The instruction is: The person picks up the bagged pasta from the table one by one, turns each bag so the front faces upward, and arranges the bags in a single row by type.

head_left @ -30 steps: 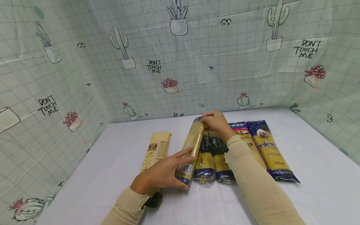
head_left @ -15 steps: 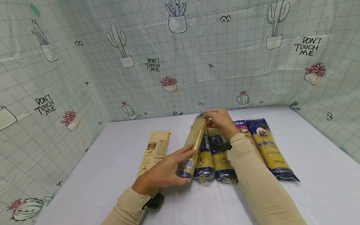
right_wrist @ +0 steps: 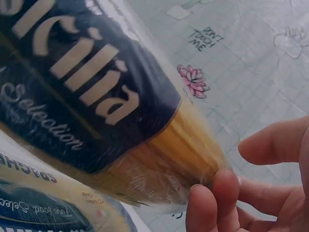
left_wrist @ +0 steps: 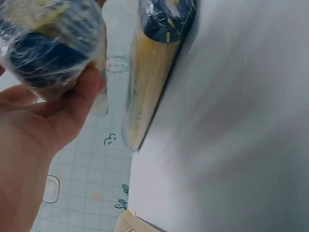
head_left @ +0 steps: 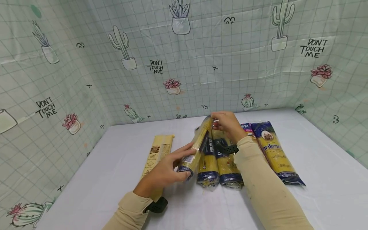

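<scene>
A clear-wrapped pack of spaghetti point(head_left: 199, 139) with dark blue ends is tilted between both hands, its far end raised. My left hand point(head_left: 166, 171) holds the near end from the left; in the left wrist view the thumb point(left_wrist: 87, 87) lies against the blue end. At the far end is my right hand point(head_left: 228, 124), its fingertips point(right_wrist: 224, 186) curled at the narrow wrapped tip. The right thumb stands apart from the wrap in the right wrist view, which also shows the dark label. Beside the lifted pack lie two similar spaghetti packs point(head_left: 208, 177), partly covered by the right arm.
A cream pasta packet point(head_left: 161, 147) lies left of the lifted pack, partly under the left arm. A blue and yellow pasta packet point(head_left: 277, 153) lies at the right, beside a pink and blue packet point(head_left: 248, 128). A printed cloth point(head_left: 195, 57) hangs behind the white table point(head_left: 109, 179).
The spaghetti pack has turned about its length between the hands, bringing the dark label into sight on its right side. Its far end has shifted slightly up and right with the right hand.
</scene>
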The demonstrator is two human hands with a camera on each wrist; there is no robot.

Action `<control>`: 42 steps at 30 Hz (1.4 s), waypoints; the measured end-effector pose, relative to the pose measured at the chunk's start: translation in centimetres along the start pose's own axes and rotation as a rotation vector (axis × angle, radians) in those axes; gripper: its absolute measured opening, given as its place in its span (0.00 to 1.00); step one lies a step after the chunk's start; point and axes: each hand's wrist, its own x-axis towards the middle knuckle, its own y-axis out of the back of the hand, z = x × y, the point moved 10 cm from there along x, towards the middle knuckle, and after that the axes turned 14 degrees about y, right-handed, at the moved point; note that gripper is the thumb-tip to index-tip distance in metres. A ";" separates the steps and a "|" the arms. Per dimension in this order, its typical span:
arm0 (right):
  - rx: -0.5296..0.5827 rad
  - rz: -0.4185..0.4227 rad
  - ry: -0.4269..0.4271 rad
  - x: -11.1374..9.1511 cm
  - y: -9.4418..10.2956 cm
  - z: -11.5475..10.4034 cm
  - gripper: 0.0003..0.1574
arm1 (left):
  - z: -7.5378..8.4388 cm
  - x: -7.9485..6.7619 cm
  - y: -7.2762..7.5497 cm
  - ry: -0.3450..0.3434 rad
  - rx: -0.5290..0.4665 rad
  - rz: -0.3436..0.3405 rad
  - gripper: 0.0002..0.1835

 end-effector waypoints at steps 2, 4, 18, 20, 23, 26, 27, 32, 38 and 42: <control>0.004 -0.003 0.005 0.1 0.0 0.0 0.27 | 0.1 -0.1 0.3 -0.017 -0.034 0.013 0.36; 0.012 -0.003 0.011 0.1 0.0 0.0 0.27 | 0.2 -0.1 0.6 -0.041 -0.042 0.035 0.35; 0.064 0.030 0.166 0.1 -0.2 -0.8 0.29 | 0.7 -0.5 2.3 -0.085 -0.193 0.139 0.33; 0.061 0.040 0.193 0.1 -0.2 -0.9 0.29 | 0.6 -0.6 2.5 -0.086 -0.237 0.154 0.33; 0.063 0.065 0.220 0.0 -0.1 -0.9 0.29 | 0.7 -0.8 2.8 -0.095 -0.279 0.171 0.32; 0.076 0.106 0.225 -0.1 0.1 -0.9 0.28 | 1.0 -0.9 2.8 -0.116 -0.290 0.182 0.32; 0.085 0.118 0.221 -0.1 0.2 -0.8 0.28 | 1.0 -0.9 2.8 -0.121 -0.292 0.185 0.31; 0.116 0.125 0.154 -0.2 0.1 0.0 0.31 | 1.0 -0.9 3.1 -0.115 -0.324 0.201 0.31; 0.170 0.018 0.026 -0.1 -1.3 1.6 0.39 | 0.7 -1.0 3.3 -0.107 -0.339 0.201 0.31; 0.205 -0.070 -0.016 -0.1 -2.5 2.1 0.40 | 0.9 -1.1 3.4 -0.126 -0.331 0.206 0.31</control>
